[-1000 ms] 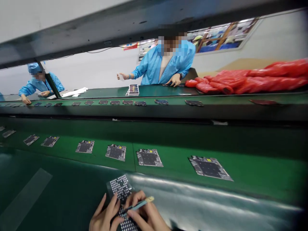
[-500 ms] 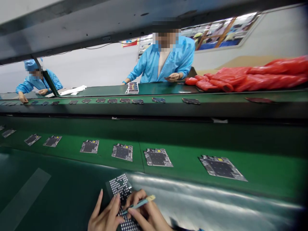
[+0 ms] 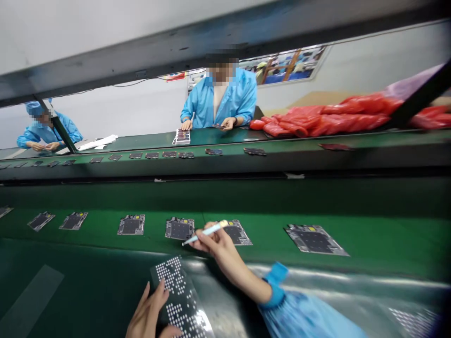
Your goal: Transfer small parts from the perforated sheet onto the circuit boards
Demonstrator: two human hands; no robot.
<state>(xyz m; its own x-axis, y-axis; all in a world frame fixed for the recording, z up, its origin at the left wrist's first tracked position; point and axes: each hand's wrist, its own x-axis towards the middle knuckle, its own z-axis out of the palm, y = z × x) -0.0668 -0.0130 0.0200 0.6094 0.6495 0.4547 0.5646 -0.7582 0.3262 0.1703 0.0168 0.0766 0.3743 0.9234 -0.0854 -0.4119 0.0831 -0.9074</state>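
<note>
My left hand [image 3: 148, 312] rests at the bottom edge of the view, holding a dark sheet dotted with rows of white dots [image 3: 179, 293] on the glossy mat. My right hand [image 3: 214, 241] is raised over the belt, pinching a slim pale-blue pointed tool [image 3: 207, 233]. Its tip points left, just beside a grey-and-black circuit board [image 3: 179, 228], and appears not to touch it. The hand partly covers a second board [image 3: 239, 233] on the green conveyor belt [image 3: 384, 244]. Further boards lie in the same row, including one [image 3: 131, 225] to the left and one [image 3: 313, 239] to the right.
A glossy dark-green mat [image 3: 88, 286] lies under the sheet, with a dotted patch [image 3: 412, 321] at lower right. Beyond the belts, two co-workers in blue smocks handle small items. A stacked tray of boards [image 3: 181, 136] and red plastic bags [image 3: 324, 117] lie across the line.
My right hand has lifted off the dotted sheet and moved up over the belt with the tool, bringing its blue sleeve into view. My left hand stays on the sheet.
</note>
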